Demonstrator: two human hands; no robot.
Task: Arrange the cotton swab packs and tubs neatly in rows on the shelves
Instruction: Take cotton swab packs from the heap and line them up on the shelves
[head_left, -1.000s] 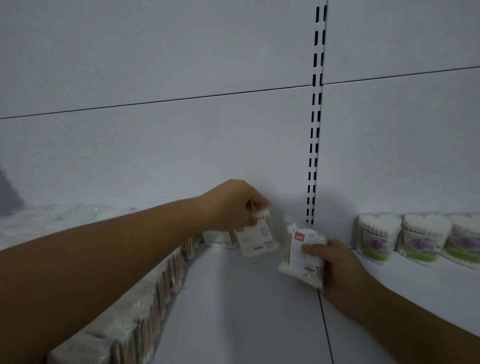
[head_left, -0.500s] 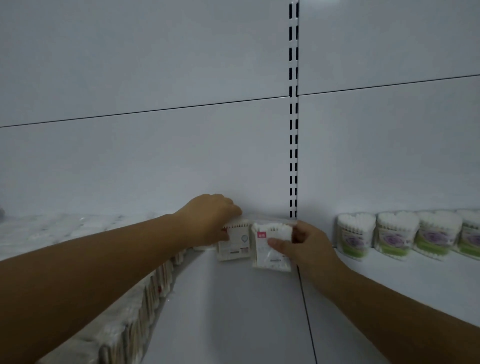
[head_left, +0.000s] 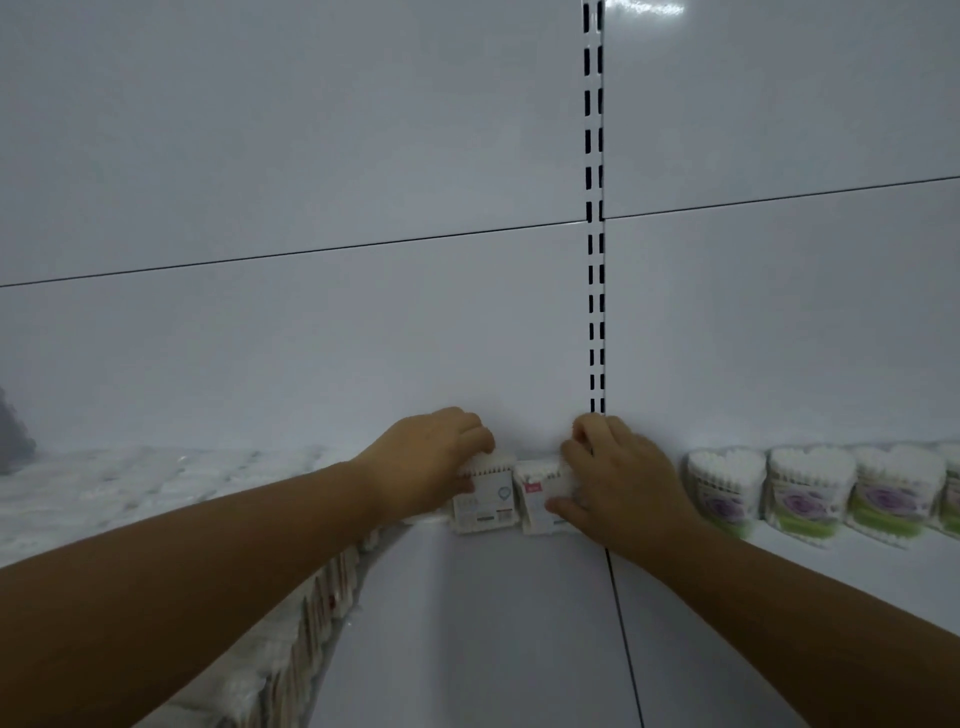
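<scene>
At twelve o'clock, against the glossy white back panel (head_left: 311, 338), the smooth shelf (head_left: 493, 623) runs toward the viewer. Blurred rows of packs (head_left: 156, 493) fill nine o'clock, cut off by the frame. Heart-shaped tubs (head_left: 810, 493) line three o'clock. The left hand (head_left: 426, 467) curls its fingers over the upright left pack (head_left: 485, 501). The right hand (head_left: 618, 483) pinches the touching right pack (head_left: 537, 506), hiding its right edge. Labels are unreadable.
</scene>
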